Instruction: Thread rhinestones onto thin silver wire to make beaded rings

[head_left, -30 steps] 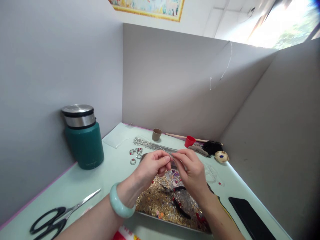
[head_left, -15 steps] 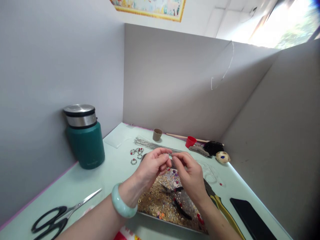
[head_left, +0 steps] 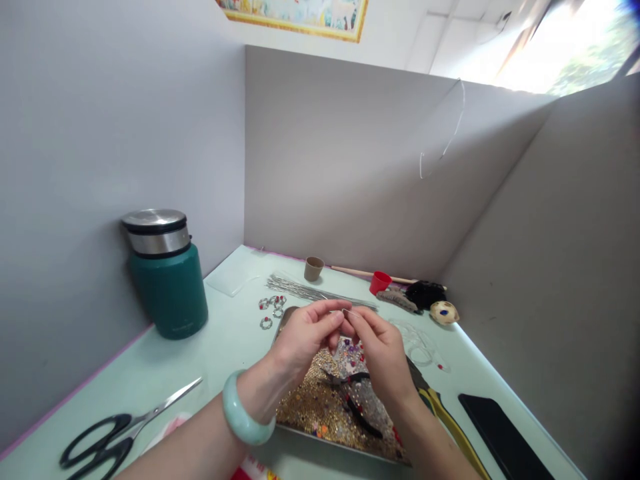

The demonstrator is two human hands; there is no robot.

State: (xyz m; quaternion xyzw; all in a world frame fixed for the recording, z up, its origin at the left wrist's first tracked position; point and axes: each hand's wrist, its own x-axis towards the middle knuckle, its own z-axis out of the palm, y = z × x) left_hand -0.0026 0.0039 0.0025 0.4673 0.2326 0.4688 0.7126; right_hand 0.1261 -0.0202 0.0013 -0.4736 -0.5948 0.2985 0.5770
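Note:
My left hand, with a pale green bangle on the wrist, pinches a thin wire between thumb and fingertips. My right hand meets it fingertip to fingertip and pinches the same wire. Both hands hover over a metal tray filled with small gold and coloured beads. Black-handled pliers lie on the beads under my right hand. A bundle of straight wires and a few finished beaded rings lie just behind the hands.
A green flask with a steel lid stands at the left wall. Scissors lie at the front left. A brown cup, a red cup, a wooden stick, a dark hair clip and a spotted ball line the back. A black phone lies right.
My hands have drawn closer together and a little lower over the tray. They still pinch the wire. The rest of the table is unchanged.

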